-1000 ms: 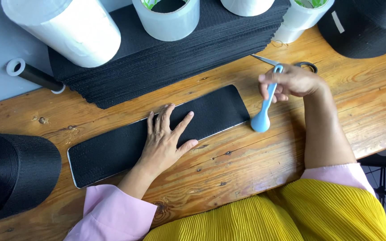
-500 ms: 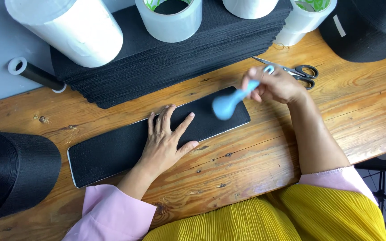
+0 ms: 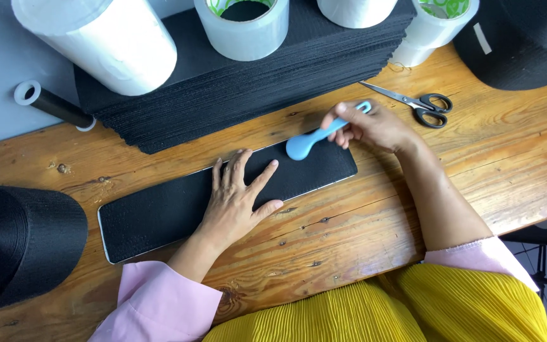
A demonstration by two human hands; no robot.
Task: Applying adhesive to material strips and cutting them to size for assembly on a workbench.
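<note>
A long black textured strip (image 3: 159,212) with a pale edge lies slantwise on the wooden table (image 3: 362,215). My left hand (image 3: 235,199) rests flat on its middle, fingers spread. My right hand (image 3: 371,126) grips the handle of a light blue spoon-shaped tool (image 3: 308,142). The tool's rounded head sits on the strip's right end.
A tall stack of black sheets (image 3: 248,88) lies behind the strip, with white tape rolls (image 3: 245,25) on top. Black-handled scissors (image 3: 416,101) lie at the right. A large black webbing roll (image 3: 20,244) stands at the left, another black roll (image 3: 520,38) at top right.
My right hand has swung the blue tool from beyond the strip's right end up and leftward onto the strip. My left hand has stayed pressed on the strip.
</note>
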